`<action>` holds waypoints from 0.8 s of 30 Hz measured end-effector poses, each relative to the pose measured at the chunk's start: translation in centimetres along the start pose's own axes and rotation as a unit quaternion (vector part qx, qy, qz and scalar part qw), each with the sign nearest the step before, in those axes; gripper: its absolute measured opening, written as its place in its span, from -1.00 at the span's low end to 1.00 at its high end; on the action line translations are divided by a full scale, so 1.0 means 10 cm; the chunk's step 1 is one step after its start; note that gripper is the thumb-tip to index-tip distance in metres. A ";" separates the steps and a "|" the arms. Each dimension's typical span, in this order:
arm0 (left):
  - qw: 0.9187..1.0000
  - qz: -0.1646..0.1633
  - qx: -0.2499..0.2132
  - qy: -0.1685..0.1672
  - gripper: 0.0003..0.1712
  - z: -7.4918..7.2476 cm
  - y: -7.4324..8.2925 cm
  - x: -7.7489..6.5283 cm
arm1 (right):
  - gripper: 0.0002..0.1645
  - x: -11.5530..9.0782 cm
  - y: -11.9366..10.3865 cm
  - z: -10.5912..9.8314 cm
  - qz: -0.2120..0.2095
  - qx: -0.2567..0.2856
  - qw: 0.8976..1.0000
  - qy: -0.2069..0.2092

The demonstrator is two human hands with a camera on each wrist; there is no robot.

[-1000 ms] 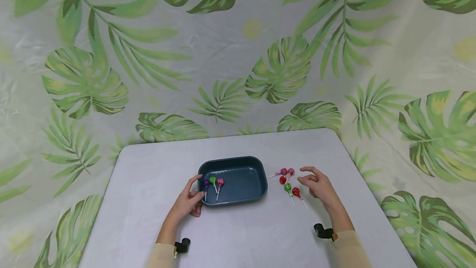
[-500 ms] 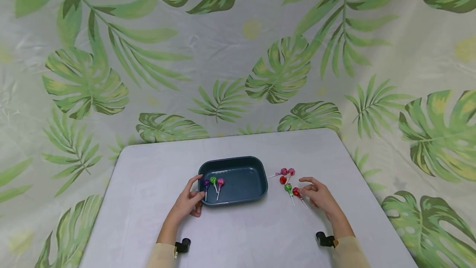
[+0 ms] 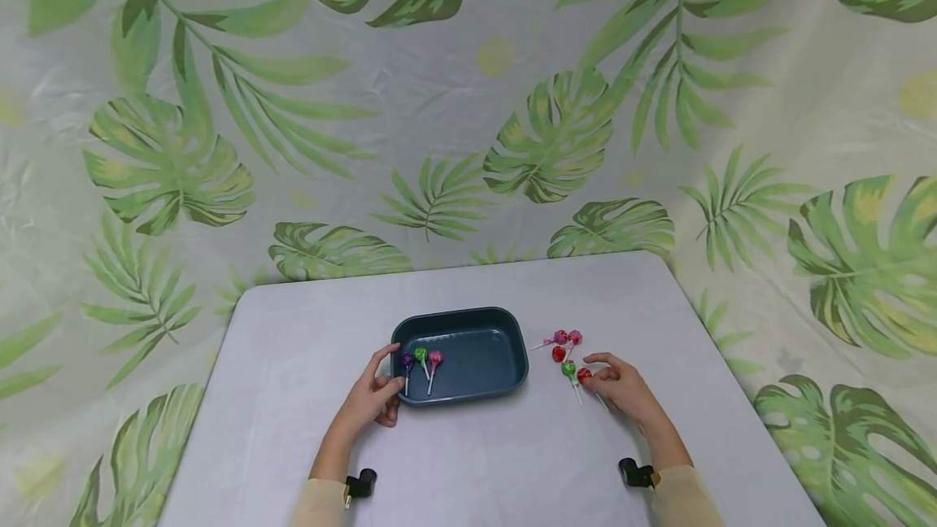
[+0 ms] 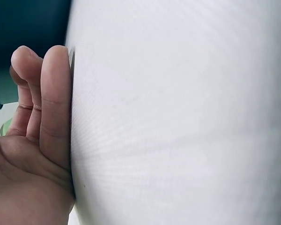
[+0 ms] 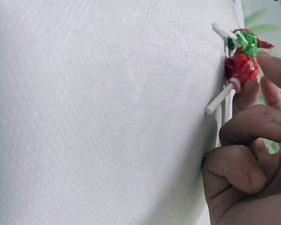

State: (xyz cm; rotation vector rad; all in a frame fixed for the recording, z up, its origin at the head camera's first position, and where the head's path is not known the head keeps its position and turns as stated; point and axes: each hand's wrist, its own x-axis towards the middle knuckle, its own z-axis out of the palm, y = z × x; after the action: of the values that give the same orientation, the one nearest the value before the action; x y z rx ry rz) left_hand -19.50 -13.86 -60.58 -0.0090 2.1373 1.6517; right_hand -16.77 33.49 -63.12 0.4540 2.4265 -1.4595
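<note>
Leaf-printed cloth hangs behind a white table, over which a person reaches with two bare hands. On the right side, the right hand is at a red lollipop. The head of this lollipop lies at the fingertips, near the thumb and below the forefinger, and its white stick points toward the person, partly hidden by the hand. Whether the fingers pinch this head or only touch it, one cannot tell from these views.

Just beside it, on the table, lies one green lollipop. A little farther from the person are a second red lollipop and two pink lollipops, close together, so this group counts five.

To the left of the group stands one dark blue tray. The left hand grips its left end, with the thumb over the rim. Inside, near this thumb, lie three lollipops side by side: a purple lollipop, another green lollipop and a third pink lollipop. Their sticks point toward the person. Each wrist carries one small black camera.
</note>
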 end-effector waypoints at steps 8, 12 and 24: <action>1.000 0.003 -0.005 -0.005 -0.29 -0.01 -0.03 0.01 | -0.50 0.03 -0.03 0.06 -0.017 -0.032 0.999 0.022; 1.000 0.002 -0.007 -0.005 -0.29 -0.01 -0.05 0.03 | -0.51 0.04 -0.03 0.09 -0.025 -0.062 0.997 0.034; 1.000 -0.001 -0.008 -0.004 -0.29 -0.01 -0.04 0.02 | -0.59 0.07 -0.01 0.14 -0.022 -0.091 0.993 0.066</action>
State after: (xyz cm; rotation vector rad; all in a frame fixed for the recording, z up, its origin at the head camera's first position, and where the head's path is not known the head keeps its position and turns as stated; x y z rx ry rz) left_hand -19.58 -13.99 -60.94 -0.0092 2.1191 1.6645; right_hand -17.40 32.33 -63.95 0.4728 2.6600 -1.2449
